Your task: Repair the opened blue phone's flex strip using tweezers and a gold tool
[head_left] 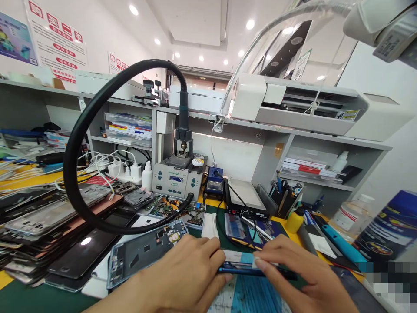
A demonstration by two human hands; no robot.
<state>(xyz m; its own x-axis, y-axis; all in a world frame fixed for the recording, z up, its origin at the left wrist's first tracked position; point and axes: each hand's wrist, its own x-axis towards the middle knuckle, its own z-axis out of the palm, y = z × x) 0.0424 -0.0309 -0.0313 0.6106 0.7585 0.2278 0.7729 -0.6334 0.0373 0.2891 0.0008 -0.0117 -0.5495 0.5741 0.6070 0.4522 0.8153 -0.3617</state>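
Note:
My left hand is closed on the left end of a thin blue phone, which is held edge-on with its long side towards me. My right hand is closed at the phone's right part, its thumb and fingers pinching a small white piece against the upper edge. What that piece is I cannot make out. Part of the phone's right end is hidden behind the right hand. Below lies a blue and white wood-patterned surface. Just left of my left hand rests an opened phone housing with its inside showing.
Stacked phones and screens fill the left side. A hot-air station with a thick black hose looping forward stands behind. Trays of circuit boards, a heating plate, a yellow bottle and a clear bottle stand around.

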